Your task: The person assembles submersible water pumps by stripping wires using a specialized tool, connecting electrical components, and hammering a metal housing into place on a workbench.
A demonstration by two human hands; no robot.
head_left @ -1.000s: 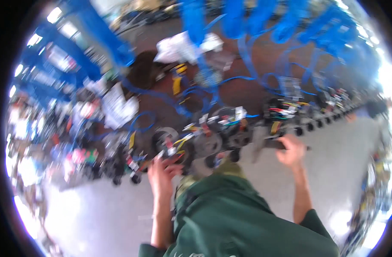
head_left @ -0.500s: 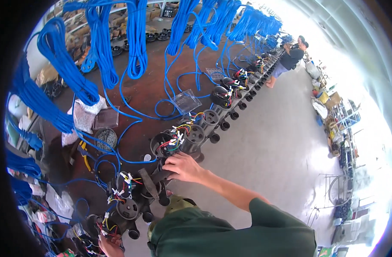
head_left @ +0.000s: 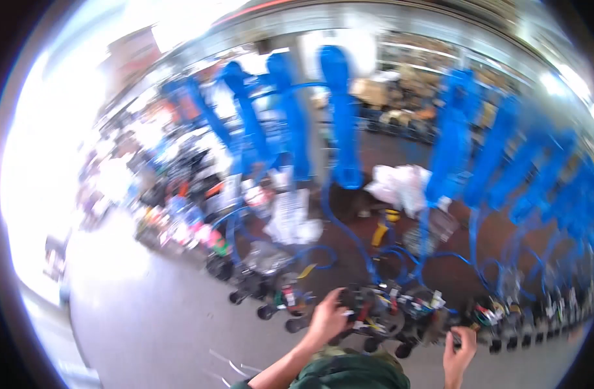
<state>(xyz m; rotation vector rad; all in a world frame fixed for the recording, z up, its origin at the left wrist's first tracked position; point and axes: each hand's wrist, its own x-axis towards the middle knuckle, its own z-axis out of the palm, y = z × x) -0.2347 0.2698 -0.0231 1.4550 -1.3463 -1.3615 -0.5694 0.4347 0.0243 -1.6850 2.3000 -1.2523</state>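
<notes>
A row of small black wheeled units with coloured wiring runs across the floor in front of me. My left hand (head_left: 325, 319) reaches up from the lower edge and grips the left side of one unit (head_left: 375, 310). My right hand (head_left: 459, 349) rests with raised fingers against the neighbouring unit (head_left: 484, 318); motion blur hides whether it grips. My dark green clothing (head_left: 349, 373) fills the bottom centre.
Thick bundles of blue cable (head_left: 339, 117) hang from above, and thin blue leads drop to the units. White plastic bags (head_left: 401, 185) and a yellow tool (head_left: 380, 232) lie on the brown floor behind. More wheeled units (head_left: 258, 285) continue to the left on grey concrete.
The view has swung round and is blurred. My right hand is back in view on a unit at the right, and my left hand now holds the unit in front of me.
</notes>
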